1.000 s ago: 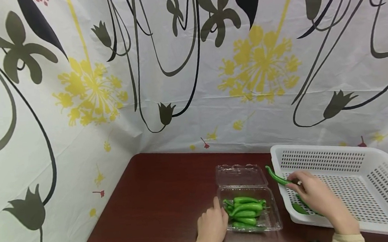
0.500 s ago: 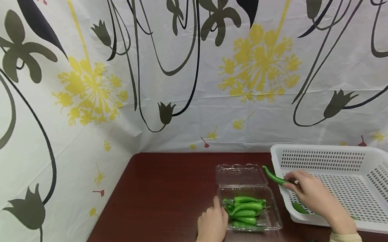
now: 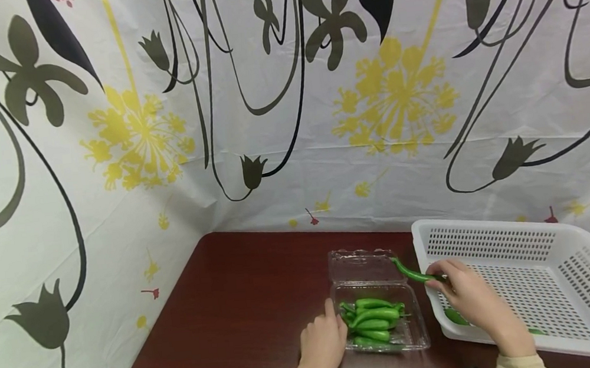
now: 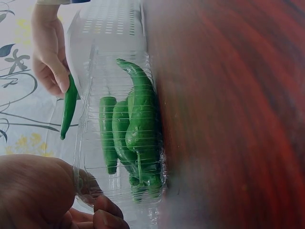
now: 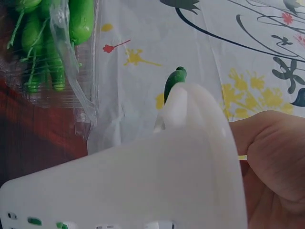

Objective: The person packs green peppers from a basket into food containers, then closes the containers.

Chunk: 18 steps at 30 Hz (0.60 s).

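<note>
My right hand point(image 3: 471, 294) pinches one green chili pepper point(image 3: 412, 271) by an end, above the left rim of the white basket. The pepper's other end points left, towards the clear container's raised lid point(image 3: 364, 267). My left hand point(image 3: 322, 344) grips the left edge of the clear plastic container point(image 3: 416, 332), with fingers and thumb on either side of its wall in the left wrist view. Several green peppers point(image 4: 140, 114) lie heaped inside it. The basket wall hides most of the held pepper and part of my right hand point(image 5: 276, 157) in the right wrist view.
The white perforated basket point(image 3: 564, 324) stands right of the container, with a few green peppers point(image 3: 454, 317) near its front left corner. A dark red table point(image 3: 223, 327) carries both. Behind it hangs a white patterned cloth point(image 3: 291, 149).
My right hand has moved left with the pepper, whose free end now reaches the container's lid. More of the peppers in the basket show. My left hand and the container have stayed put.
</note>
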Tool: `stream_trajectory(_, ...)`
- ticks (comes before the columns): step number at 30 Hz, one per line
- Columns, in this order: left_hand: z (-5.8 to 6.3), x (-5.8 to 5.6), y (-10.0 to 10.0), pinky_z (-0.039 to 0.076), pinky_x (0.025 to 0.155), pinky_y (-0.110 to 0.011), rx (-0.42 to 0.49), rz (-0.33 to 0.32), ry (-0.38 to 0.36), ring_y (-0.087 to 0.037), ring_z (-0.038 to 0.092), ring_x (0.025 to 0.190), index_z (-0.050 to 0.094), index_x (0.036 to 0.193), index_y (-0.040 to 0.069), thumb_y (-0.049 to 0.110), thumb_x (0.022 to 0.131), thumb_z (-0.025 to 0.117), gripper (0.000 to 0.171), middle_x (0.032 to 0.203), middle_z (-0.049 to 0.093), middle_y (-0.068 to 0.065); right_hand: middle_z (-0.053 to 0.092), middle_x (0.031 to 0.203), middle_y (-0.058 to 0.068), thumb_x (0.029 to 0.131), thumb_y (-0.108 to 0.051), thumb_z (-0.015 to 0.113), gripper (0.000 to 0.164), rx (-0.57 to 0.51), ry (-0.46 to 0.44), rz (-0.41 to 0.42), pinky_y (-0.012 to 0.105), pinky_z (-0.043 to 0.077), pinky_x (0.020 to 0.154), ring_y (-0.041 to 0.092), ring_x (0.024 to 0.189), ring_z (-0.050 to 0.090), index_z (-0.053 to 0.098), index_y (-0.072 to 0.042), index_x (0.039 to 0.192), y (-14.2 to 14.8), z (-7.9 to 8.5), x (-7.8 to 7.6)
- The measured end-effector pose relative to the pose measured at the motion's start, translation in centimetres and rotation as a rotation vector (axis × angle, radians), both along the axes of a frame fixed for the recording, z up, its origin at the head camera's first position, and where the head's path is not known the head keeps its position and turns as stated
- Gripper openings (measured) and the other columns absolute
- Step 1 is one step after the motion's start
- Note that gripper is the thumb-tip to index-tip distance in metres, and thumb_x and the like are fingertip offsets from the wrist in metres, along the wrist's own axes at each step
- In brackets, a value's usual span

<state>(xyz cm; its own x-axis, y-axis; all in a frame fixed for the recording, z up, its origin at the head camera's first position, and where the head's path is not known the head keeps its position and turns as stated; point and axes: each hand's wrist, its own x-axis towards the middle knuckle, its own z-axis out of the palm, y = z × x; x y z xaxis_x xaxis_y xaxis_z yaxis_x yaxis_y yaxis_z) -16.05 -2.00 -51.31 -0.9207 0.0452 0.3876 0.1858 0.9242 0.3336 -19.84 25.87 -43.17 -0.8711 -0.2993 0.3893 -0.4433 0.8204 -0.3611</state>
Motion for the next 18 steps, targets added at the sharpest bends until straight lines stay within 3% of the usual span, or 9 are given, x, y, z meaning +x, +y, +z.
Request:
stream_trajectory(9, -0.01, -0.02, 0.12, 0.043, 0.041, -0.038, 0.014, -0.010, -0.041, -0.028, 0.061, 0.049, 0.061, 0.126, -0.002, 0.016, 0.094, 0.064, 0.037, 0.067, 0.065, -0.011, 0.060, 0.090, 0.000, 0.086, -0.008, 0.077, 0.014, -0.009, 0.015, 0.019, 0.033, 0.049, 0.062, 0.010, 0.074, 0.055, 0.066, -0.008, 0.095, -0.48, -0.08, 0.01)
stream_trajectory(18, 0.08, 0.07, 0.18, 0.042, 0.039, -0.036, 0.012, -0.010, -0.027, -0.026, 0.060, 0.047, 0.062, 0.126, -0.004, 0.015, 0.093, 0.063, 0.038, 0.065, 0.065, -0.011, 0.060, 0.091, 0.000, 0.084, -0.007, 0.079, 0.016, -0.003, 0.027, 0.032, 0.036, 0.052, 0.066, 0.017, 0.081, 0.060, 0.066, -0.008, 0.095, -0.94, -0.24, -0.02)
